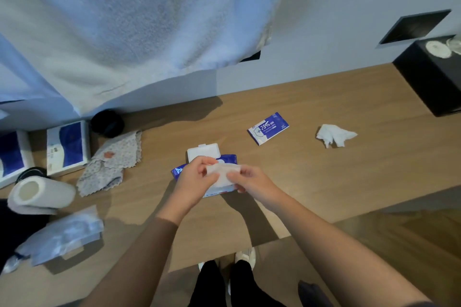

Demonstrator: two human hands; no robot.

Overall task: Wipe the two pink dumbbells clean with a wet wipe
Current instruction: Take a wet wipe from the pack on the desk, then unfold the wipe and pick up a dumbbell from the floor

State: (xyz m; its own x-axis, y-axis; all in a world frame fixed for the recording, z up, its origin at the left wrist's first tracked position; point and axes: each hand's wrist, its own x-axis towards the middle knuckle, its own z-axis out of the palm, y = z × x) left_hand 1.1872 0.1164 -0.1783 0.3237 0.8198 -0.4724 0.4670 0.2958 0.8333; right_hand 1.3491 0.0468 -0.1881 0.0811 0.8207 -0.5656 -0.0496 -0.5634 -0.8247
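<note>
With the left hand and right hand each pinching the wet wipe over the open pack mid-counter, pulling it flat seemed wise; the dumbbells were out of view.

The blue soft plastic wipe pack lies mostly hidden under the left grip, the right grip and the white wet wipe pinched between them. The white-and-blue cardboard box is cut off by the left edge, the black cube-shaped box by the right edge. The fine print on the small blue sachet is too small to read. The clear plastic bag is blurred, its contents unclear.
</note>
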